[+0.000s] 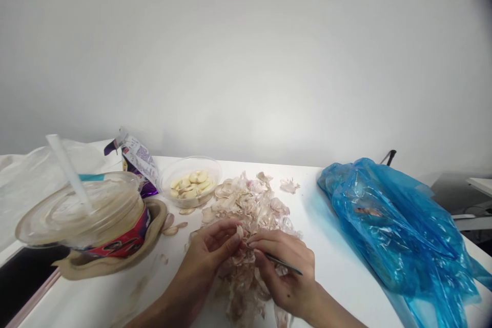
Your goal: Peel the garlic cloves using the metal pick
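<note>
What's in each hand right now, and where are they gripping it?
The left hand pinches a garlic clove at its fingertips. The right hand holds a thin metal tool along its shaft, tip toward the clove, above the pile of garlic skins.

hands point(215, 251) peeling garlic clove point(240, 230), skins point(253, 205)

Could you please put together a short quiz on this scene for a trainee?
1. True or false: the clear bowl holds peeled garlic cloves.
2. What does the right hand hold? A) a spoon B) a thin metal tool C) a cup
3. What colour is the plastic bag on the right side of the table?

Key:
1. True; pale peeled cloves lie in it.
2. B; the thin metal tool points toward the garlic clove pinched in the left hand, above the pile of garlic skins.
3. Blue.
</note>
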`<state>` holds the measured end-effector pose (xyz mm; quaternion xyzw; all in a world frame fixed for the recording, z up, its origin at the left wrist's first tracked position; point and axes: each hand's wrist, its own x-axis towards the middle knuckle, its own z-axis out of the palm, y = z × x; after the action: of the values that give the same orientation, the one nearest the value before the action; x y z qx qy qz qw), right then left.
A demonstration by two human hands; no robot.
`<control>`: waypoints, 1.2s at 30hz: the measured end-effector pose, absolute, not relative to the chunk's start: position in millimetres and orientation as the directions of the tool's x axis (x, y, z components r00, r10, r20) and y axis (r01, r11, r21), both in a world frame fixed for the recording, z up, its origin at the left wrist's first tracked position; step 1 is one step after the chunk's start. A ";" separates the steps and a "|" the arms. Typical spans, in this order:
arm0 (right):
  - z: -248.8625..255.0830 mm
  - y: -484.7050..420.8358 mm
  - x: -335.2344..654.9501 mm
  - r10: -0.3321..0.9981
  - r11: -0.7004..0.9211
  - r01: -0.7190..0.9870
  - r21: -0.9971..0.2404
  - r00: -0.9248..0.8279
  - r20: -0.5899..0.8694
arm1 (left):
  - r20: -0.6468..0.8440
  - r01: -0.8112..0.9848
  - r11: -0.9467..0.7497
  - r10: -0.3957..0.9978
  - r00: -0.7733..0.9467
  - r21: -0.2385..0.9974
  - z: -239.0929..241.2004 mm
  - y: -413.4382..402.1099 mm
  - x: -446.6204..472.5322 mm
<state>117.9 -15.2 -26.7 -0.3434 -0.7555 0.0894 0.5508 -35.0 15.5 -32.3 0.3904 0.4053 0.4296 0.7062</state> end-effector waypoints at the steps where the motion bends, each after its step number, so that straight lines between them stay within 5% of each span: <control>1: -26.5 -15.3 118.1 0.618 0.744 0.424 -0.517 -0.142 0.774 | -0.238 -0.295 0.328 0.923 0.302 0.897 -32.3 15.6 -35.1; 9: -28.0 -14.0 120.2 0.650 0.685 0.453 -0.570 -0.026 0.760 | -0.263 -0.359 0.341 0.932 0.247 0.869 -27.3 15.2 -33.6; 36: -27.4 -15.7 121.7 0.721 0.676 0.342 -0.652 -0.124 0.682 | -0.240 -0.406 0.362 0.917 0.320 0.839 -27.4 13.8 -36.9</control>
<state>121.7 -15.7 -27.4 -0.3641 -0.7299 0.1710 0.5527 -36.9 13.8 -27.4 0.3428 0.3722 0.4491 0.7364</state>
